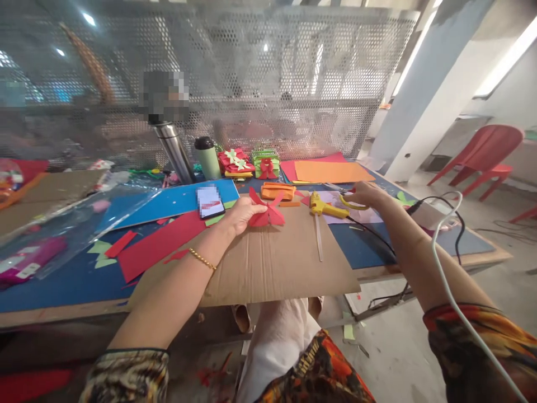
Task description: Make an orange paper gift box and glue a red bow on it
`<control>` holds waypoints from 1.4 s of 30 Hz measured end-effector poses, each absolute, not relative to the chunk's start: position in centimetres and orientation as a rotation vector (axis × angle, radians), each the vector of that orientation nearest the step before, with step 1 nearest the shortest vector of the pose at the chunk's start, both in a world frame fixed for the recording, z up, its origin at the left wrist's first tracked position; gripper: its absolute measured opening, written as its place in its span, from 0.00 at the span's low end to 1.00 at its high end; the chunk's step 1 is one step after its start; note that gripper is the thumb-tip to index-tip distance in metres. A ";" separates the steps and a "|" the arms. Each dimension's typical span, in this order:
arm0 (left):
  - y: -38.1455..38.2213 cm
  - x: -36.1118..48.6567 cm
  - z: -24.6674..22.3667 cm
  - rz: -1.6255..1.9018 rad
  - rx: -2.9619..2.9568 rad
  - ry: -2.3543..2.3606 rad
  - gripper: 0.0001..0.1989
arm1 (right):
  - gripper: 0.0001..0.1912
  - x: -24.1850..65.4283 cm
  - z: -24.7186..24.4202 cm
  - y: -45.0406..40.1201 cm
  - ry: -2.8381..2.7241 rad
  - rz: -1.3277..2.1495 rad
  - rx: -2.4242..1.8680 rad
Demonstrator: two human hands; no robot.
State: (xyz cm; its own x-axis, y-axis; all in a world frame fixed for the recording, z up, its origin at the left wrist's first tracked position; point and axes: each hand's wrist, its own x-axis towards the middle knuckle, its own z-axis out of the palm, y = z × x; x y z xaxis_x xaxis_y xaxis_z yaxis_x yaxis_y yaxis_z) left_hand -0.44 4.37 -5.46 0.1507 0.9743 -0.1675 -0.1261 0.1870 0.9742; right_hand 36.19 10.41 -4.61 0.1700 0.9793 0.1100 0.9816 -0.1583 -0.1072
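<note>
My left hand (243, 214) pinches a red paper bow (269, 216) above a sheet of brown cardboard (268, 268). My right hand (366, 196) is at the right, its fingers closed at the handle of a pair of scissors (356, 206) with yellow loops; the blades point left. Just left of the scissors, a yellow glue gun (325, 207) rests on the table, and a clear glue stick (319, 238) lies below it on the cardboard. Beyond the bow sits a folded orange paper piece (278, 191).
A phone (210, 201) lies on blue board. Behind stand a steel flask (174, 151), a green bottle (207, 158) and finished paper pieces (267, 165). Orange sheets (331, 172) lie at the back. A white cable (444, 268) passes near my right arm.
</note>
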 end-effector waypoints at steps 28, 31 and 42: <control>0.1 -2.8 -0.5 0.148 2.461 1.783 0.10 | 0.24 28.6 0.5 1.1 -2.158 -0.235 -2.250; -0.4 -2.8 -0.7 0.093 2.636 1.332 0.14 | 0.23 29.1 -0.6 0.9 -2.268 -0.177 -2.244; -5.7 -0.9 -3.6 0.015 2.659 1.248 0.15 | 0.21 28.7 -3.7 3.6 -2.499 -0.190 -2.018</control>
State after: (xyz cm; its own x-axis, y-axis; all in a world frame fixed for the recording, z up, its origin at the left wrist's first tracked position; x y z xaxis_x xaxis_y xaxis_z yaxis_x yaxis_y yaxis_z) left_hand -0.95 -5.67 -3.62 0.6428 0.7621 -0.0774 0.7601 -0.6220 0.1879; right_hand 28.69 3.59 -3.67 -0.2114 0.9773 0.0148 0.9682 0.2074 0.1396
